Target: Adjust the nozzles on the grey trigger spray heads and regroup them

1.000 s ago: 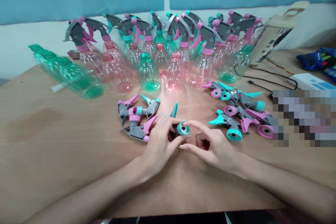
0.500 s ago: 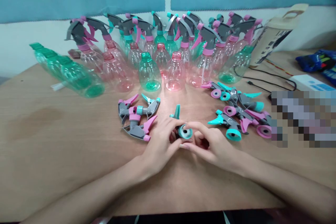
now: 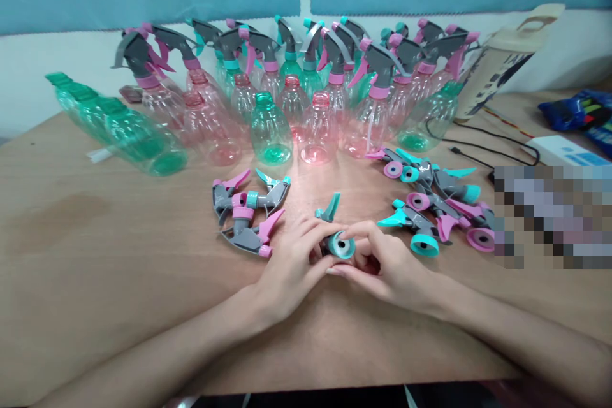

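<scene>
Tabletop [image 3: 95, 268] | left hand [image 3: 296, 258] wraps sprayer head [image 3: 337, 243] | right hand [image 3: 389, 261] curved at collar [image 3: 352, 247]

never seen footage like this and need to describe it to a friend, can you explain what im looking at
There is no machine here: these are a person's own bare hands. Every picture comes from one camera worn on that person's head, looking forward and down.

The left hand holds a trigger sprayer head with a turquoise collar, its open end showing. The right hand has its fingers at that collar.

On the wooden table, loose sprayer heads lie to the left and right of the hands. Behind stand clear pink and green plastic bottles, some topped with sprayers, others open-necked. A cream tumbler stands at the far right.
</scene>
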Motion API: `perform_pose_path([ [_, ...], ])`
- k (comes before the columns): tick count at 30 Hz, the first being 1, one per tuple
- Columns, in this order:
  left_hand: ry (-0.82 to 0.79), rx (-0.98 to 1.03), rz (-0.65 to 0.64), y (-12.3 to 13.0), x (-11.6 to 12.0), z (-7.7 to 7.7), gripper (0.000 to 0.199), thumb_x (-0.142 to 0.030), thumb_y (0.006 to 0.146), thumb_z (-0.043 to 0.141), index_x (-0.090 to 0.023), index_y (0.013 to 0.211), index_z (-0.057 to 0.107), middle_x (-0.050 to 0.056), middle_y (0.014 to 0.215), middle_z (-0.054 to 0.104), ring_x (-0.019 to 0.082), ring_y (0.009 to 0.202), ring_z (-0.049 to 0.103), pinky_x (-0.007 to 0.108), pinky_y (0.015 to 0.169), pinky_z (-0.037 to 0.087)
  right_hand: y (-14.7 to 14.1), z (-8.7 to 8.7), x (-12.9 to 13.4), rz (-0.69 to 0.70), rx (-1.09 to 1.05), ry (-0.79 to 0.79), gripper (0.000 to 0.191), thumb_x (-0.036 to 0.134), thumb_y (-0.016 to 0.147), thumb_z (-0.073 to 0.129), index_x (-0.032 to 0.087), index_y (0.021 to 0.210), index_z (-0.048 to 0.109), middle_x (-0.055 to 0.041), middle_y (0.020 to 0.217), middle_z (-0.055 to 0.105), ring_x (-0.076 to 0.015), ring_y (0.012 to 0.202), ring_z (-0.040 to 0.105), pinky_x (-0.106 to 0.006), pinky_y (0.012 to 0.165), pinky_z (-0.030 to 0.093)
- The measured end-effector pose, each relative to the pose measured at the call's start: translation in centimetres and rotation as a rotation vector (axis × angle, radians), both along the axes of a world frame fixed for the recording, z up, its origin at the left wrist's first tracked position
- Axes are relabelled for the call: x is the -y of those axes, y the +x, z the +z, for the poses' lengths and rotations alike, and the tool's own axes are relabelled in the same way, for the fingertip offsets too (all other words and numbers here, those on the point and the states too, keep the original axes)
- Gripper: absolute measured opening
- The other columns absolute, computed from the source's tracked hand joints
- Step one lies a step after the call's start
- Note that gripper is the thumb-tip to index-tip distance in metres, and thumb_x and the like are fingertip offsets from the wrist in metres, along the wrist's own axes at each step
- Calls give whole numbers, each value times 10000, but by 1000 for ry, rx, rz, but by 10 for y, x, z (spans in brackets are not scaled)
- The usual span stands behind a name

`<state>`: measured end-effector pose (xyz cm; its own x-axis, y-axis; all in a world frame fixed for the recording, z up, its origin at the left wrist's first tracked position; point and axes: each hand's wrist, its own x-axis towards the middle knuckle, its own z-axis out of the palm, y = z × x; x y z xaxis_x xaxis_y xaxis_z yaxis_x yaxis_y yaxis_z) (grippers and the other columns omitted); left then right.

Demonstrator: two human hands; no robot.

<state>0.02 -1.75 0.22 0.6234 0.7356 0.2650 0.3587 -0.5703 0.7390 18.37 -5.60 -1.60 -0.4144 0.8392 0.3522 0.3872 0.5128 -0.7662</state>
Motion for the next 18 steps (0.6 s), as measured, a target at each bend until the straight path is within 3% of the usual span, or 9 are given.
perform_pose_path([
  [9,5,7,-27,0,0,1,269,-54,813,605,-199,1040,596,23,995,634,188,920,518,313,792,434,0,-5,-2,-24,10,11,372,231,852,614,214,1116,352,127,555,329,-56,425,349,-169,427,254],
  [18,-7,-3,-43,0,0,0,272,-48,818,596,-191,1049,593,26,974,622,186,909,521,321,807,429,3,3,-3,3,96,12,337,259,867,596,199,1150,424,109,559,378,-64,441,387,-184,447,289],
])
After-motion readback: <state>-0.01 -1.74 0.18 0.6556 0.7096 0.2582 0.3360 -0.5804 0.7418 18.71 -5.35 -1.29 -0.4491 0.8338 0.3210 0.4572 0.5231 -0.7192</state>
